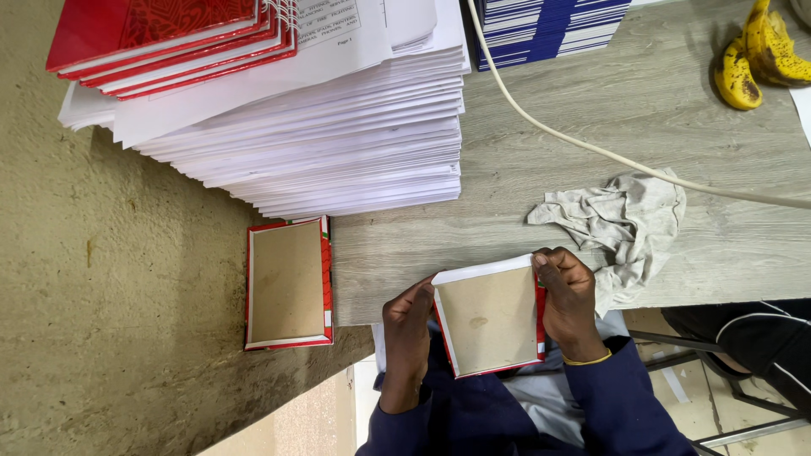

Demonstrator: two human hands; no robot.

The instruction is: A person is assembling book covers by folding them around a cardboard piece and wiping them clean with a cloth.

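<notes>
Left hand (407, 333), right hand (568, 302): both clamped on cover board (490, 317) edges; board between hands, long axis running away from body.

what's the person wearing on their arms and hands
Both arms are in dark navy long sleeves that end at the wrists. The right hand is bare, with a thin yellow band at its wrist. The left hand is bare, no gloves.
</notes>
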